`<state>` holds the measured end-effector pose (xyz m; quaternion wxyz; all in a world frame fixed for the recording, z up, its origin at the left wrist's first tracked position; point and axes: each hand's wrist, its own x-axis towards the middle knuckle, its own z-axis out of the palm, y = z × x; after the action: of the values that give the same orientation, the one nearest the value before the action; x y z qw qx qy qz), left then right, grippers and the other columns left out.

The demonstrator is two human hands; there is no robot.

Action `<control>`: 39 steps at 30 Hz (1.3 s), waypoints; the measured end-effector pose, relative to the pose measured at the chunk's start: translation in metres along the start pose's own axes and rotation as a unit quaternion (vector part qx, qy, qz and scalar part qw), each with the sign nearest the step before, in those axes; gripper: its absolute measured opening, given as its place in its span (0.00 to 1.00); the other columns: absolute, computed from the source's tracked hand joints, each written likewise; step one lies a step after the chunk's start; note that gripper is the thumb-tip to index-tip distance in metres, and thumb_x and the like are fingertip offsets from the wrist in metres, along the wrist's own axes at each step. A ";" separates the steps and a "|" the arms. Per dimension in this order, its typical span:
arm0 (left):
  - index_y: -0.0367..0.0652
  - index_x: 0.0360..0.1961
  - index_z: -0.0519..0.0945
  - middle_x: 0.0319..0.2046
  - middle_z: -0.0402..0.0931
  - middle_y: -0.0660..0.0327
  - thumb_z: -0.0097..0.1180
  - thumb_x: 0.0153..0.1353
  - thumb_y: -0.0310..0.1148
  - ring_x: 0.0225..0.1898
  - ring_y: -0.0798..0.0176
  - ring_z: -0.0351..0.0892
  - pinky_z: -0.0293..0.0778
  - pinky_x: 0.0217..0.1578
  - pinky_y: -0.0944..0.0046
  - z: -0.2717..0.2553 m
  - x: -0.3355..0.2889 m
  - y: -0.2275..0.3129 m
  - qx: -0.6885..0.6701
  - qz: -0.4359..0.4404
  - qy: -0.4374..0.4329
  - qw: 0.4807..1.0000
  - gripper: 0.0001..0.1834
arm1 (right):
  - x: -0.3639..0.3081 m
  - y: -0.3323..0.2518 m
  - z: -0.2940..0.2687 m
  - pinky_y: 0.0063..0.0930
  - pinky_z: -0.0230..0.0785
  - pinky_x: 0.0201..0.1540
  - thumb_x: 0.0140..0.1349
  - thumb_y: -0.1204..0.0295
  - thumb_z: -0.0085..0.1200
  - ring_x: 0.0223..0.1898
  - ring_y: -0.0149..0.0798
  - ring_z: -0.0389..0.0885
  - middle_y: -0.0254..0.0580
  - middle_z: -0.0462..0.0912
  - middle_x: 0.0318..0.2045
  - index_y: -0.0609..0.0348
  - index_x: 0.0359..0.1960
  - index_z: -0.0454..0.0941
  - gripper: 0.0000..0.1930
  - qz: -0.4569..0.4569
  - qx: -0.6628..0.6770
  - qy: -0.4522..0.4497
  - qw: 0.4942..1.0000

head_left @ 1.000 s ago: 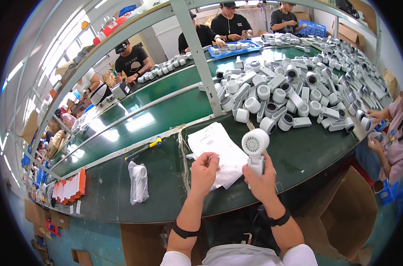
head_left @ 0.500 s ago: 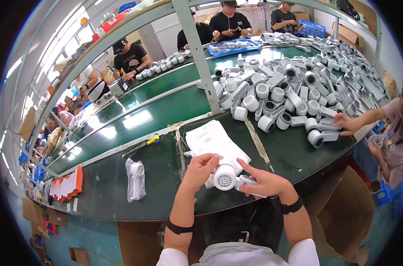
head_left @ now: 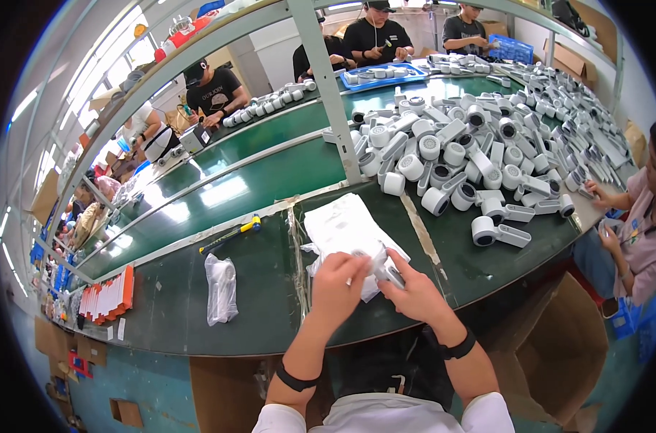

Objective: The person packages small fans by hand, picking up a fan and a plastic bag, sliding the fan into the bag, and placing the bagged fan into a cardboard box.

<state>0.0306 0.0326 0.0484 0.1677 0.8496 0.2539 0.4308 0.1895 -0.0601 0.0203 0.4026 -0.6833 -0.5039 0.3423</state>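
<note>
**Both hands on one white device over the bag stack**

The white handheld device (head_left: 377, 261) sits between the left hand (head_left: 338, 280) and right hand (head_left: 412, 291), both curled around it above the stack of white bags (head_left: 342, 227) on the green table (head_left: 255, 289). One device is held; one bagged item (head_left: 220, 289) and one yellow-tipped tool (head_left: 232, 234) lie left; the pile of devices (head_left: 472, 159) beyond is too many to count.

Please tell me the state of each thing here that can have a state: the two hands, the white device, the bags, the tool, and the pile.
left hand: closed on the white device, over its head
right hand: gripping the same device
white device: held just above the bags, mostly covered by the hands
stack of white bags: lying flat
small clear bag: lying apart, crumpled
yellow-tipped tool: lying untouched
pile of white devices: loose, heaped
</note>
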 end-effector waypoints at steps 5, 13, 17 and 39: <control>0.40 0.36 0.84 0.29 0.74 0.59 0.64 0.53 0.21 0.31 0.54 0.76 0.74 0.32 0.58 0.011 -0.011 0.018 0.031 0.112 -0.007 0.993 0.08 | 0.005 -0.005 0.014 0.26 0.73 0.25 0.63 0.70 0.57 0.22 0.31 0.80 0.48 0.83 0.40 0.60 0.70 0.54 0.36 0.031 0.145 0.050 0.988; 0.39 0.38 0.82 0.32 0.75 0.57 0.60 0.49 0.16 0.33 0.55 0.78 0.75 0.34 0.60 0.015 -0.019 0.003 -0.032 -0.006 0.076 0.997 0.14 | 0.006 -0.016 0.018 0.25 0.73 0.20 0.64 0.68 0.59 0.22 0.31 0.81 0.53 0.80 0.46 0.59 0.69 0.51 0.37 -0.051 0.347 0.100 0.931; 0.38 0.36 0.81 0.33 0.76 0.54 0.59 0.49 0.16 0.33 0.54 0.79 0.75 0.34 0.62 0.019 -0.018 -0.002 -0.060 -0.055 0.086 0.993 0.12 | 0.010 -0.018 0.023 0.24 0.72 0.20 0.65 0.67 0.59 0.24 0.31 0.81 0.50 0.80 0.45 0.59 0.69 0.50 0.36 -0.043 0.396 0.094 0.912; 0.39 0.55 0.70 0.51 0.75 0.57 0.57 0.63 0.24 0.54 0.58 0.76 0.74 0.55 0.56 -0.021 -0.036 -0.002 -0.439 -0.191 -0.013 0.878 0.19 | 0.007 -0.019 0.044 0.23 0.74 0.43 0.72 0.59 0.51 0.44 0.28 0.80 0.39 0.79 0.46 0.60 0.60 0.63 0.23 -0.121 0.433 0.105 0.887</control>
<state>-0.0054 0.0143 0.0362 0.6056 0.6296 0.1943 0.4462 0.1450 -0.0414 0.0175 0.7473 -0.4063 -0.3395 0.4014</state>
